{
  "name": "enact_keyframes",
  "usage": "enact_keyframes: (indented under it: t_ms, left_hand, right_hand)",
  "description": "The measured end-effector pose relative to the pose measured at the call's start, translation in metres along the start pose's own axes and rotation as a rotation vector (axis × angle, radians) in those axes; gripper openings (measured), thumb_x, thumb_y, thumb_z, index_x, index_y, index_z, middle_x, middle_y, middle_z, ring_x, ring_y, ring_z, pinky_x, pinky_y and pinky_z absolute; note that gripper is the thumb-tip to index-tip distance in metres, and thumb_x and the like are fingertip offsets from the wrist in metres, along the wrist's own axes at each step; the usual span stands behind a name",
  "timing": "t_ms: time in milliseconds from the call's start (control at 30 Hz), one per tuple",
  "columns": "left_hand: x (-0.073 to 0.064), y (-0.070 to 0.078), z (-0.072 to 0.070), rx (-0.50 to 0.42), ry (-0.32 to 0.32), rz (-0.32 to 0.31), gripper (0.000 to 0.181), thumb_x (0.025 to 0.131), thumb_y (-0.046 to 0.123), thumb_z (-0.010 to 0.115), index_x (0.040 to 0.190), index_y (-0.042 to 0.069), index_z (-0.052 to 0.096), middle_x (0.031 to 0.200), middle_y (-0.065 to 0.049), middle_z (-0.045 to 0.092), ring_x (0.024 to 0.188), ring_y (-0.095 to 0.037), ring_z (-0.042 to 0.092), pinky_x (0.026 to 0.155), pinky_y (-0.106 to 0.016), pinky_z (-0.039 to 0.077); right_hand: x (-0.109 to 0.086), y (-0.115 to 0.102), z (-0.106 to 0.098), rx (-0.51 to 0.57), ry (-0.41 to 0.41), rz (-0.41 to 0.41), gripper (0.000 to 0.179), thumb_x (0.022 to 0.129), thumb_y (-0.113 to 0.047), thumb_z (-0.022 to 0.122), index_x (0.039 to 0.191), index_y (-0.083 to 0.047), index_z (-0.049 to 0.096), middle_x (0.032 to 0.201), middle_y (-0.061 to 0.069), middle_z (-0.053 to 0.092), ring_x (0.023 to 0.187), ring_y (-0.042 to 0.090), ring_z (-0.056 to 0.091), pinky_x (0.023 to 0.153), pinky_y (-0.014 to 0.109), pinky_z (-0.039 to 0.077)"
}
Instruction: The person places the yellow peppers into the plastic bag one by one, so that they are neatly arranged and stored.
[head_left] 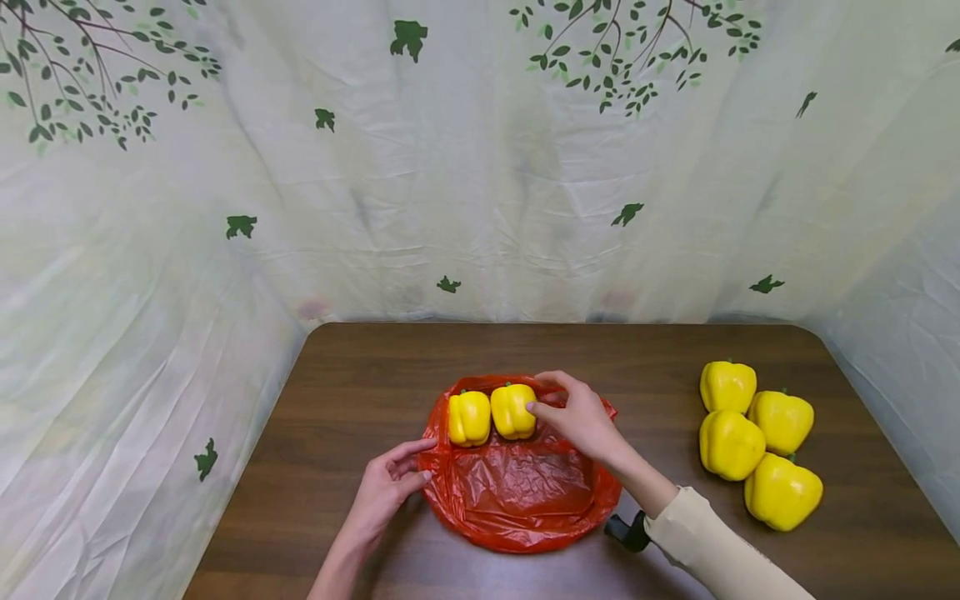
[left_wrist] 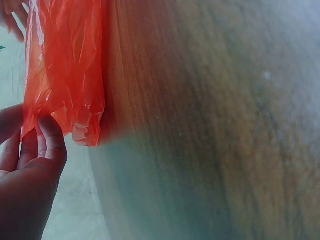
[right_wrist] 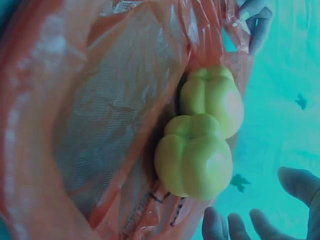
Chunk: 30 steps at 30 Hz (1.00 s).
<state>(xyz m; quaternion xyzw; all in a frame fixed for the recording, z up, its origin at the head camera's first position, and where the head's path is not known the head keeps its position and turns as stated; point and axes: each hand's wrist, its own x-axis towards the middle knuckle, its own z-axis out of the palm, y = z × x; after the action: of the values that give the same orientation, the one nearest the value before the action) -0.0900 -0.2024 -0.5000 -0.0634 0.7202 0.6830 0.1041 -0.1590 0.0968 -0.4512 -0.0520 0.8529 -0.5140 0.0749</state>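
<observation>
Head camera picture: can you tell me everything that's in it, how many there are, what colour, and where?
table: 1, brown, across the lower part
red bag: 1, red, spread open on the table
peppers in the bag: 2, yellow, side by side at its far side
loose peppers: 4, yellow, grouped on the table's right side
cloth backdrop: pieces can't be counted, pale with green leaf prints, behind and beside the table
small object: 1, black, by the right wrist; can't tell what it is
sleeve: 1, cream, on the right forearm
left hand: 1, bare, pinching the bag's left edge
right hand: 1, bare, beside the right pepper in the bag
</observation>
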Motion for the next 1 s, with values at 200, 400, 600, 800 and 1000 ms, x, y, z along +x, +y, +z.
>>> enact_keyframes:
  t_ms: [200, 400, 600, 800, 1000]
  left_hand:
    - [0.001, 0.001, 0.000, -0.008, 0.016, -0.011, 0.041, 0.086, -0.010, 0.064, 0.126, 0.003, 0.065, 0.105, -0.019, 0.067, 0.087, -0.026, 0.063, 0.072, -0.028, 0.055]
    - [-0.001, 0.002, 0.000, -0.009, 0.012, 0.004, 0.042, 0.087, -0.011, 0.062, 0.127, 0.000, 0.063, 0.106, -0.020, 0.066, 0.088, -0.024, 0.064, 0.071, -0.027, 0.055]
    - [-0.001, 0.002, 0.000, -0.018, 0.009, 0.010, 0.041, 0.088, -0.012, 0.059, 0.127, -0.001, 0.063, 0.110, -0.021, 0.065, 0.090, -0.024, 0.064, 0.073, -0.027, 0.055]
    - [0.000, 0.002, 0.000, -0.034, 0.013, 0.002, 0.041, 0.088, -0.013, 0.058, 0.127, 0.001, 0.064, 0.114, -0.019, 0.064, 0.093, -0.026, 0.064, 0.076, -0.029, 0.055]
    - [0.001, 0.002, 0.000, -0.060, 0.011, -0.001, 0.044, 0.088, -0.014, 0.058, 0.128, 0.003, 0.063, 0.122, -0.018, 0.062, 0.095, -0.027, 0.063, 0.078, -0.031, 0.056]
  right_hand:
    - [-0.012, 0.002, -0.005, 0.029, 0.002, -0.001, 0.050, 0.089, -0.022, 0.075, 0.134, -0.009, 0.057, 0.128, 0.013, 0.060, 0.102, 0.028, 0.060, 0.076, 0.036, 0.056]
    - [-0.024, 0.006, -0.010, 0.038, 0.032, 0.010, 0.050, 0.087, -0.022, 0.076, 0.133, -0.012, 0.058, 0.122, 0.009, 0.062, 0.098, 0.027, 0.062, 0.072, 0.034, 0.057]
    - [-0.034, 0.010, -0.018, 0.056, 0.046, 0.011, 0.051, 0.087, -0.022, 0.076, 0.134, -0.011, 0.057, 0.125, 0.012, 0.060, 0.099, 0.030, 0.062, 0.073, 0.037, 0.058]
    - [-0.044, 0.016, -0.028, 0.068, 0.052, 0.035, 0.055, 0.087, -0.029, 0.076, 0.134, -0.012, 0.056, 0.127, 0.016, 0.058, 0.101, 0.032, 0.062, 0.074, 0.036, 0.058]
    - [-0.053, 0.022, -0.037, 0.059, 0.070, 0.045, 0.057, 0.086, -0.035, 0.076, 0.134, -0.012, 0.056, 0.130, 0.014, 0.058, 0.113, 0.034, 0.056, 0.085, 0.042, 0.055]
